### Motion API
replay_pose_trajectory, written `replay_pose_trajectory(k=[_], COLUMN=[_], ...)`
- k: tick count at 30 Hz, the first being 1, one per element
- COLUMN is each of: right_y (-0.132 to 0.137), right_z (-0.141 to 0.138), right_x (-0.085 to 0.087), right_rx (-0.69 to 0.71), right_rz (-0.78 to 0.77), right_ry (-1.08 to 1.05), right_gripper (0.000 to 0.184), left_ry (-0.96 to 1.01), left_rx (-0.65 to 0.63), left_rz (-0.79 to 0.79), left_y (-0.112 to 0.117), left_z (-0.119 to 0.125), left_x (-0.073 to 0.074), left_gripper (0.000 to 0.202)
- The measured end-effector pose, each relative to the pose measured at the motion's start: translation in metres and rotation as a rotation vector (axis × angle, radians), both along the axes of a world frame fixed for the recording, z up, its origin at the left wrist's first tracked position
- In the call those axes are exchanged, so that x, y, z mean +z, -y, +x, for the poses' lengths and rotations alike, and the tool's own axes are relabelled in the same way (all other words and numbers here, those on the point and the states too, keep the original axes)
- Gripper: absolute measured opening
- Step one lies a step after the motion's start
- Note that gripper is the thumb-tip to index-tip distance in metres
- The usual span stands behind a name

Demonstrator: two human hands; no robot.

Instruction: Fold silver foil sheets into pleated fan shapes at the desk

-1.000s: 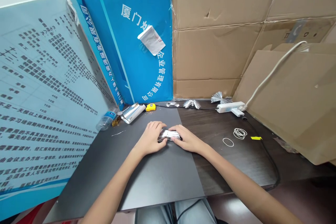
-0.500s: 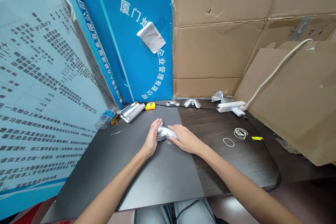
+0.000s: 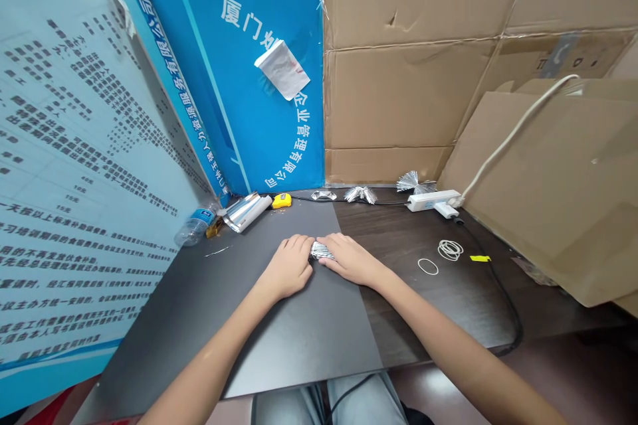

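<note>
Two hands are seen, the left hand (image 3: 286, 269) and the right hand (image 3: 349, 260), with one bundle of foil strips (image 3: 321, 251) counted between their fingers. Straight beyond the fingers, one yellow tape measure (image 3: 282, 200), one small foil piece (image 3: 323, 195), one fanned foil tuft (image 3: 359, 194) and one second tuft (image 3: 415, 182) are counted. Beyond and left of the fingers, one foil roll (image 3: 248, 212) and one plastic water bottle (image 3: 196, 226) are found. To the right of the fingers, one power strip (image 3: 427, 200), one single rubber band (image 3: 427, 266), one coil of rubber bands (image 3: 450, 250) and one yellow tag (image 3: 479, 257) are found.
</note>
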State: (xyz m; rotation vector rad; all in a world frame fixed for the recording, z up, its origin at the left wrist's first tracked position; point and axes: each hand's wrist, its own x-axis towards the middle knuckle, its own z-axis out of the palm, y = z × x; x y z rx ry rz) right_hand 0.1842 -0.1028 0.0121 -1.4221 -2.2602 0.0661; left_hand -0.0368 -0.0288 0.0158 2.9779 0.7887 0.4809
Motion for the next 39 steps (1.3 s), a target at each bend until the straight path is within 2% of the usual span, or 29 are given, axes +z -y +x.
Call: replay_pose_trajectory(k=[7, 16, 19, 21, 23, 26, 29, 33, 36, 39], right_y=[-0.002, -0.001, -0.003, -0.005, -0.007, -0.007, -0.007, -0.012, -0.017, -0.02], right_z=[-0.003, -0.006, -0.004, 0.0, 0.005, 0.01, 0.014, 0.027, 0.049, 0.067], right_x=[0.0, 0.002, -0.001, -0.002, -0.003, -0.002, -0.002, 0.0, -0.002, -0.008], right_rx=[0.0, -0.007, -0.003, -0.017, -0.05, -0.105, -0.168, -0.396, -0.626, -0.764], right_rz=[-0.035, -0.033, -0.064, -0.113, -0.175, -0.25, -0.204, 0.05, 0.185, 0.253], right_ry=[-0.049, -0.107, -0.197, -0.315, -0.45, -0.561, -0.538, -0.4, -0.256, -0.14], right_gripper=[0.03, 0.031, 0.033, 0.034, 0.038, 0.045, 0.046, 0.048, 0.063, 0.084], left_ry=[-0.03, -0.023, 0.044, 0.12, 0.199, 0.271, 0.345, 0.368, 0.277, 0.193], left_rx=[0.035, 0.034, -0.017, -0.026, 0.005, 0.057, 0.187, 0.531, 0.713, 0.778], left_rz=[0.043, 0.058, 0.031, 0.012, -0.005, -0.022, 0.036, 0.222, 0.265, 0.232], left_y=[0.001, 0.0, -0.004, -0.009, -0.015, -0.026, -0.04, -0.066, -0.085, -0.097], left_z=[0.001, 0.003, -0.002, -0.009, -0.016, -0.024, -0.029, -0.044, -0.06, -0.072], left_x=[0.006, 0.005, 0.004, 0.004, 0.004, 0.005, 0.004, 0.002, -0.001, -0.004], left_gripper=[0.031, 0.03, 0.037, 0.052, 0.065, 0.069, 0.065, 0.065, 0.067, 0.057])
